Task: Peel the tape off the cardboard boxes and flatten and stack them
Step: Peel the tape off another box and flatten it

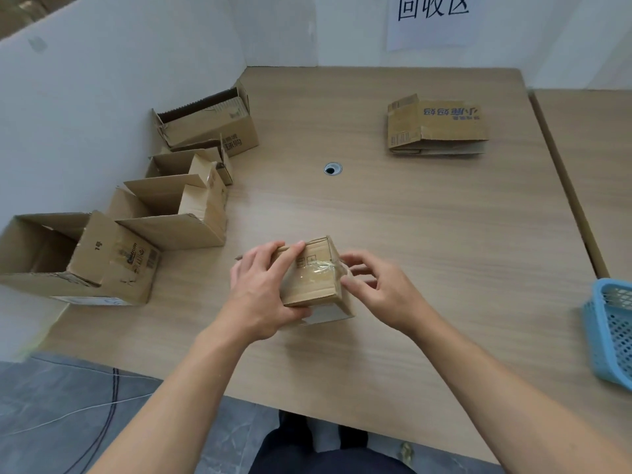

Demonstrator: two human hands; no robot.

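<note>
A small cardboard box (313, 285) sits tilted near the table's front middle, with clear tape (323, 270) across its top face. My left hand (263, 292) grips the box from its left side, fingers over the top edge. My right hand (379, 289) is at the box's right edge, its fingertips pinching the loose end of the clear tape. A stack of flattened boxes (437, 126) lies at the far right of the table. Several open, unflattened boxes (171, 206) stand in a row along the left wall.
A blue mesh basket (612, 330) sits at the table's right edge. A cable hole (332, 169) is in the middle of the wooden table (410, 217). White partition walls close the left and back, with a paper sign (432, 15) at the back.
</note>
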